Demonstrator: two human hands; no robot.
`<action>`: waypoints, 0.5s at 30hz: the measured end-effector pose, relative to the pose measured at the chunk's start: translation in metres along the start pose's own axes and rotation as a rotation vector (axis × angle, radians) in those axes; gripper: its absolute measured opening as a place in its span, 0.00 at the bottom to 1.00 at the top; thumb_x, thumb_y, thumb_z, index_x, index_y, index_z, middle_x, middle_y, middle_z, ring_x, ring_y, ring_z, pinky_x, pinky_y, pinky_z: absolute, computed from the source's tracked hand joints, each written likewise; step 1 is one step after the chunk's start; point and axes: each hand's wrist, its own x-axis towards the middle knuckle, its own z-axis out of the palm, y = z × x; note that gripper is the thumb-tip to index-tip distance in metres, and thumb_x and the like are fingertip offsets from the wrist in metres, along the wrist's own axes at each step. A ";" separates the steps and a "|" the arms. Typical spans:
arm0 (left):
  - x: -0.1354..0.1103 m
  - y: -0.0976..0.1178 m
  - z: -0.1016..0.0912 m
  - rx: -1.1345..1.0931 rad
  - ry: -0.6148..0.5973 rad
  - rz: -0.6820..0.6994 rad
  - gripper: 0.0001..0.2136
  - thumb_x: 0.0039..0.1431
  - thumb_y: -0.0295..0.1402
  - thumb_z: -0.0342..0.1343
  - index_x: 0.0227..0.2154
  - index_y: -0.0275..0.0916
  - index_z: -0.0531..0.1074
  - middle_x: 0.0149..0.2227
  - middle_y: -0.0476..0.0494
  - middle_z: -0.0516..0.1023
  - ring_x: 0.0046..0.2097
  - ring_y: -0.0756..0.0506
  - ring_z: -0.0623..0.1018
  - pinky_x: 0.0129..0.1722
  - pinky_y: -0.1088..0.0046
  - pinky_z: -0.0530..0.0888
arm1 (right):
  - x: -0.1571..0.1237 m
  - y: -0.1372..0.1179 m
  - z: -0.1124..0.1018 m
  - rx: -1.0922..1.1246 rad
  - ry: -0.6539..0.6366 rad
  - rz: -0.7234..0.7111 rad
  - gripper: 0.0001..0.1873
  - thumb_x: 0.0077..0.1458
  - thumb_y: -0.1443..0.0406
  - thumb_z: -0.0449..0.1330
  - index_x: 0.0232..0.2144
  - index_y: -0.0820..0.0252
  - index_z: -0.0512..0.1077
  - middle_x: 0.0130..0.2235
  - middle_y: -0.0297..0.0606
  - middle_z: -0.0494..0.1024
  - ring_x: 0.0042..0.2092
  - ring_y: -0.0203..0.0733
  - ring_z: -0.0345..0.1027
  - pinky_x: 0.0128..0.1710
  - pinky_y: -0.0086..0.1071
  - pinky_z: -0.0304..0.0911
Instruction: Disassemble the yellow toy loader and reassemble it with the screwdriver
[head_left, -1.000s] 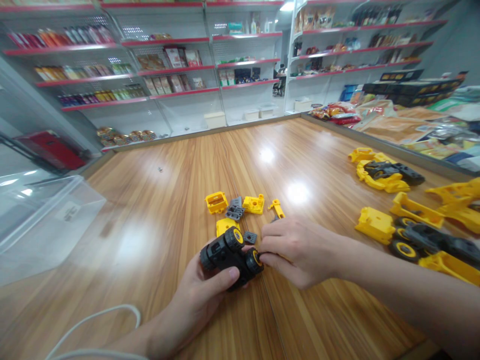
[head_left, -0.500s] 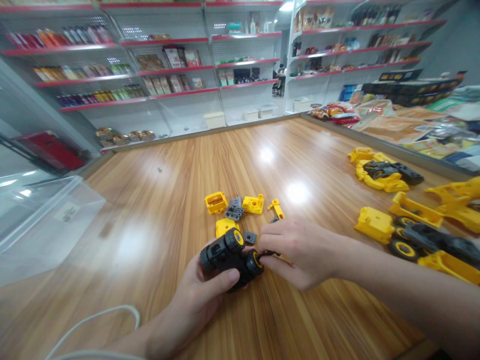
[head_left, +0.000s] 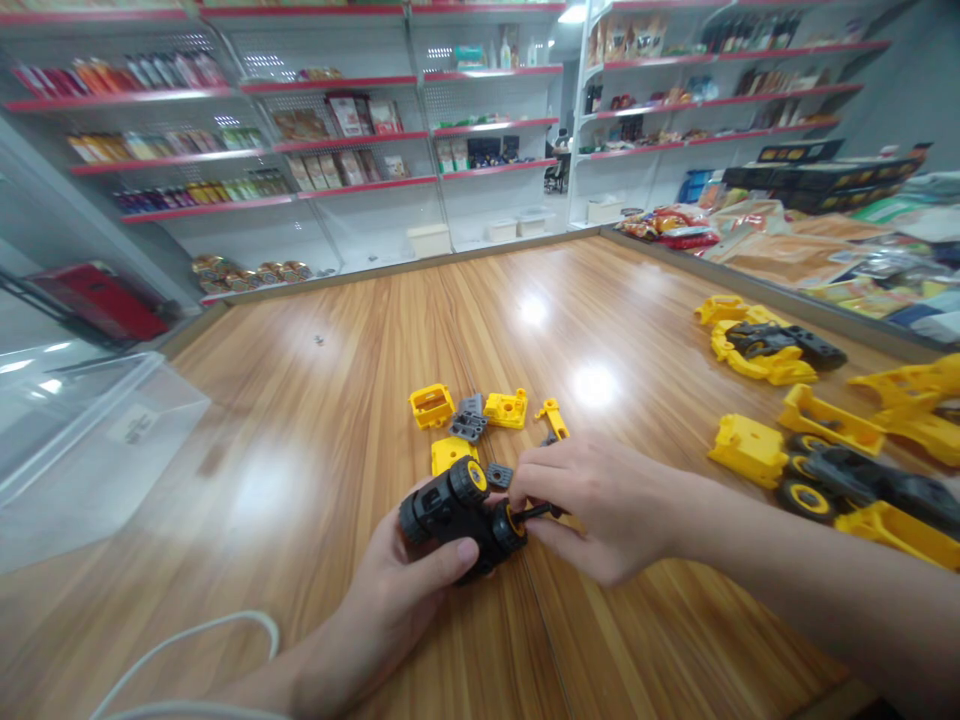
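Cradling a black wheeled chassis just above the table, the left hand is gripping it, thumb lying across the near side and fingers wrapping underneath. The right hand is bending in from the right, its fingers curling around a slim black tool; I cannot quite tell whether they are pinching it or sitting loosely.

The chassis's long axis is slanting from upper left to lower right, its yellow hubs facing right. The tool is lying nearly level, pointing left into the near wheel's hub.

On the wood-grain table, a clear plastic bin is standing at left, yellow pieces and grey pieces are lying beyond the chassis, and more toy parts are spreading at right. Stocked shelves are lining the room behind.
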 end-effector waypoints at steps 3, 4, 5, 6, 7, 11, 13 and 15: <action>0.000 0.000 0.000 -0.001 0.003 0.005 0.15 0.51 0.26 0.64 0.43 0.38 0.75 0.47 0.40 0.78 0.51 0.37 0.75 0.54 0.58 0.69 | -0.001 -0.002 -0.001 -0.001 -0.004 -0.008 0.08 0.57 0.68 0.54 0.38 0.63 0.70 0.35 0.40 0.75 0.36 0.40 0.69 0.33 0.32 0.59; 0.000 0.000 0.000 -0.001 0.000 0.004 0.15 0.51 0.26 0.64 0.43 0.38 0.75 0.47 0.40 0.78 0.51 0.37 0.75 0.54 0.58 0.70 | -0.001 -0.002 -0.001 -0.004 -0.007 -0.007 0.08 0.58 0.67 0.53 0.37 0.63 0.71 0.34 0.40 0.75 0.35 0.40 0.69 0.33 0.32 0.59; 0.000 0.000 0.001 -0.001 -0.003 0.004 0.14 0.51 0.26 0.64 0.43 0.38 0.75 0.47 0.40 0.78 0.51 0.37 0.75 0.53 0.58 0.70 | -0.001 -0.002 -0.001 -0.007 -0.008 -0.005 0.09 0.60 0.66 0.52 0.37 0.63 0.71 0.34 0.40 0.75 0.35 0.40 0.69 0.33 0.33 0.59; 0.000 0.000 0.001 -0.002 -0.009 0.004 0.14 0.51 0.27 0.64 0.43 0.38 0.75 0.47 0.39 0.78 0.51 0.37 0.75 0.53 0.58 0.70 | -0.001 -0.003 -0.001 -0.008 -0.007 -0.003 0.10 0.61 0.66 0.51 0.37 0.63 0.71 0.34 0.40 0.75 0.35 0.40 0.69 0.33 0.33 0.59; 0.000 0.000 0.001 -0.003 -0.014 0.004 0.15 0.52 0.27 0.64 0.43 0.38 0.75 0.48 0.39 0.78 0.51 0.37 0.75 0.53 0.58 0.70 | -0.001 -0.003 -0.001 -0.010 -0.007 -0.003 0.09 0.60 0.66 0.51 0.37 0.63 0.71 0.34 0.40 0.75 0.35 0.40 0.69 0.33 0.33 0.59; 0.000 -0.001 0.000 0.005 -0.007 0.016 0.15 0.51 0.26 0.64 0.44 0.38 0.74 0.48 0.39 0.78 0.51 0.37 0.75 0.53 0.59 0.70 | -0.001 -0.001 -0.002 -0.016 -0.002 -0.018 0.08 0.55 0.69 0.55 0.39 0.63 0.71 0.36 0.39 0.74 0.36 0.40 0.68 0.33 0.32 0.59; 0.000 -0.001 -0.001 0.010 0.000 0.015 0.15 0.51 0.27 0.64 0.43 0.37 0.75 0.47 0.38 0.78 0.51 0.37 0.75 0.52 0.59 0.70 | -0.001 0.000 -0.002 -0.020 0.004 -0.026 0.08 0.55 0.69 0.55 0.38 0.63 0.71 0.37 0.40 0.74 0.37 0.39 0.68 0.34 0.32 0.60; 0.000 -0.002 -0.002 0.010 0.009 0.007 0.16 0.50 0.28 0.65 0.43 0.37 0.75 0.47 0.38 0.78 0.51 0.36 0.76 0.51 0.59 0.71 | -0.001 0.001 -0.001 -0.029 0.006 -0.031 0.08 0.56 0.69 0.54 0.38 0.63 0.71 0.36 0.40 0.74 0.36 0.39 0.67 0.34 0.32 0.60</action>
